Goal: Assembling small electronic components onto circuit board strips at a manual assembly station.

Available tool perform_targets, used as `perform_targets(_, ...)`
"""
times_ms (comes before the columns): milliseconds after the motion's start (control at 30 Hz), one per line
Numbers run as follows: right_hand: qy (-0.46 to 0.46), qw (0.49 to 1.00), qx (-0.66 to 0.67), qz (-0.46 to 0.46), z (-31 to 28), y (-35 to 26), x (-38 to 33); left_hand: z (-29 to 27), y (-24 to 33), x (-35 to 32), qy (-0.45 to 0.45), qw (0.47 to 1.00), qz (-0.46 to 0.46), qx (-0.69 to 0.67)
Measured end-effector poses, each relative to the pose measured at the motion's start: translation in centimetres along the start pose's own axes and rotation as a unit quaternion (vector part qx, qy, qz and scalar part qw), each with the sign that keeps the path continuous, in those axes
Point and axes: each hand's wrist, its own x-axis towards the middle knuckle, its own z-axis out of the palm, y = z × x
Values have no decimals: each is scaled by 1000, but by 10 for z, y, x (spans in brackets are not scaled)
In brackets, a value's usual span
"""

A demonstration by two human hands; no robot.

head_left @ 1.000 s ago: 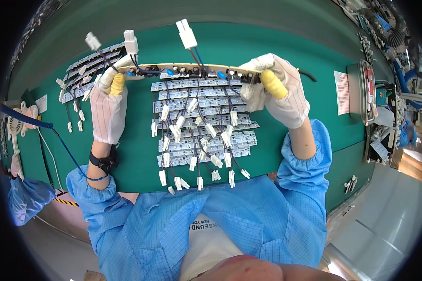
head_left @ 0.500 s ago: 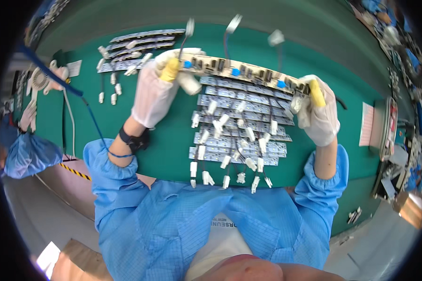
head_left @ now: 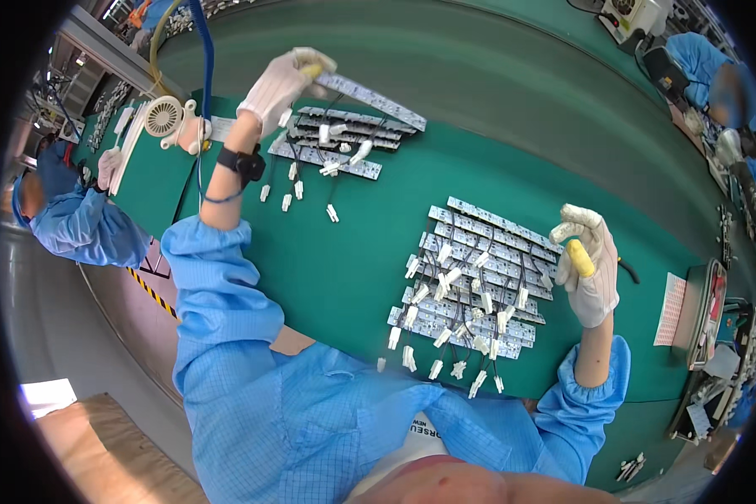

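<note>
My left hand [head_left: 281, 88], in a white glove with a yellow thumb cover, grips one end of an LED strip board [head_left: 378, 102]. That board slants down to the right over a small pile of similar boards [head_left: 336, 157] at the far left, its far end at the pile's edge. Wires with white plugs hang from the pile. My right hand [head_left: 588, 265], gloved the same way, is held empty with fingers loosely curved and apart. It is beside the right end of a larger row of overlapping LED boards [head_left: 479, 290], whose white connectors lie across them.
A green mat [head_left: 336, 277] covers the bench. A white fan [head_left: 164, 118] and a blue cable [head_left: 203, 50] stand at the left. A metal tray [head_left: 706, 315] and a printed sheet [head_left: 670, 309] lie at the right. Co-workers sit at the left [head_left: 84, 218] and far right [head_left: 714, 76].
My left hand has carried the board from above the larger row to the left pile, and its lit face now shows. My right hand has let go of it. The view has turned.
</note>
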Motion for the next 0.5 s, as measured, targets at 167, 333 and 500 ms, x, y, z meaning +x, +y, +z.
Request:
perform_targets(167, -10, 1000, -12, 23, -1, 8, 5, 11, -52, 19, 60, 818, 95, 564)
perform_targets(333, -7, 1000, 5, 27, -6, 16, 6, 9, -50, -14, -137, 975, 132, 118)
perform_targets(500, -25, 998, 48, 41, -10, 17, 11, 0, -47, -90, -133, 892, 212, 377)
